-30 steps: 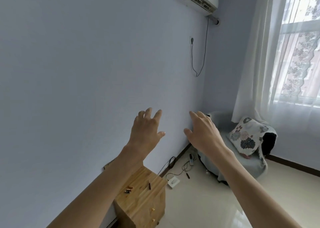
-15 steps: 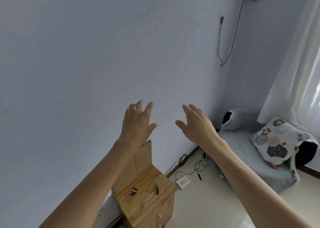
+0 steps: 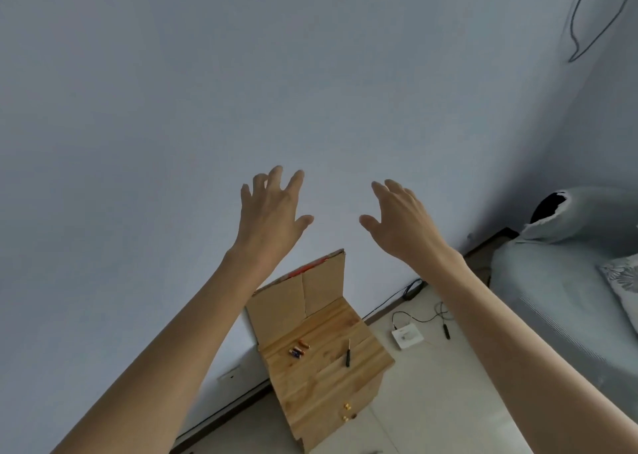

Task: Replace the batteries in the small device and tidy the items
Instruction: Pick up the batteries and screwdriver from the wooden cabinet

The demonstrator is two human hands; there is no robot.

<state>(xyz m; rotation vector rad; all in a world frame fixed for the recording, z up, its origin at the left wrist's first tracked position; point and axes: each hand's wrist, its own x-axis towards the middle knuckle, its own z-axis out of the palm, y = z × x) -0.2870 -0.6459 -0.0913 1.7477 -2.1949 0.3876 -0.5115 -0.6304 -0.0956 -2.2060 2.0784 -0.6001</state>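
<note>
batteries (image 3: pixel 299 348) and screwdriver (image 3: pixel 347 352) on wooden cabinet (image 3: pixel 324 377), hands empty

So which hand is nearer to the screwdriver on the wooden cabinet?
Neither clearly, judging by the image. The right hand is raised up and to the right of the screwdriver; the left hand is raised up and to its left. Both are open and empty.

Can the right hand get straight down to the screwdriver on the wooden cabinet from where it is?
Probably yes: the right hand is open and empty, and the screwdriver lies alone on the cabinet top, nothing covering it.
</note>
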